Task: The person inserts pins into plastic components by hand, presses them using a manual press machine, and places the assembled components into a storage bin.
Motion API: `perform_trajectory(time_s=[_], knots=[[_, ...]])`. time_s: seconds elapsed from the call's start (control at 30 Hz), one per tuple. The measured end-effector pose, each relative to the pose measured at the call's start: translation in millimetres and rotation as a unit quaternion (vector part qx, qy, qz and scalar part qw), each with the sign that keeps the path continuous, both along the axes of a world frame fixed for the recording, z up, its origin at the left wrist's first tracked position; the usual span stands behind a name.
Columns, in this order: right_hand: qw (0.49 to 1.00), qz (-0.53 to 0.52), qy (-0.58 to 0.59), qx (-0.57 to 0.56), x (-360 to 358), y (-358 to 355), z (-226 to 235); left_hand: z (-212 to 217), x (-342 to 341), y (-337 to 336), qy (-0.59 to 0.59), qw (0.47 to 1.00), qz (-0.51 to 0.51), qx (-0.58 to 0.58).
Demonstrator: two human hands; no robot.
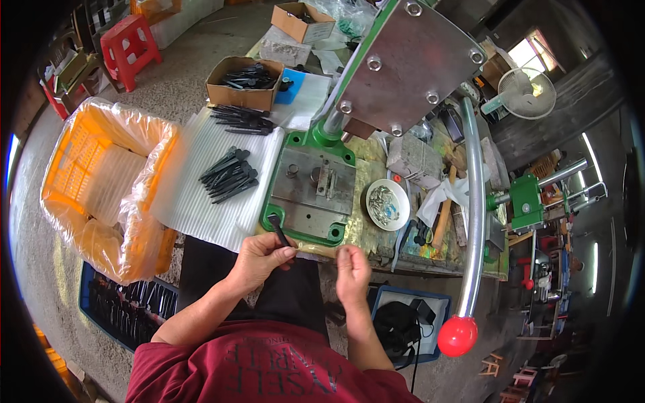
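My left hand [263,258] is closed around a slim black part with a wider rounded end [277,228], which tilts up over the front left corner of the press base. My right hand [353,270] is beside it at the bench's front edge, its thumb and fingertips pressed together; whatever they pinch is too small to make out. Just beyond both hands is the green hand press [274,215], with a steel fixture plate [295,195] on its base. A white bowl [369,201] of small metal pieces stands to the right of the press.
On white foam sheet [195,201] lie bundles of similar black parts [228,176]. A cardboard box [245,101] holds more. At the left stands a plastic-lined orange crate [80,161]. The press lever [476,221] ends in a red knob [457,336] at right, near a wooden-handled tool [443,215].
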State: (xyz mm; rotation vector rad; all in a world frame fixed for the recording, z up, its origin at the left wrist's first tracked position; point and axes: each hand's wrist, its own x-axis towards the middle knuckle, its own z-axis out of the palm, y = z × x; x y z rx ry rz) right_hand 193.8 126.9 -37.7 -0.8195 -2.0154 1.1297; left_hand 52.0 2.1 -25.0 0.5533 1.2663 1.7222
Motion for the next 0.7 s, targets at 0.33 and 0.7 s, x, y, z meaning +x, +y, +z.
perform_trajectory(time_s=[0.33,0.7], knots=[[0.97,-0.093,-0.12,0.19,17,119,19,-3,-3,-2,0.009,1.0,-0.017,-0.017],[0.853,-0.103,-0.417,0.297,-8,147,6,-9,0,1,0.012,0.999,-0.018,-0.036]])
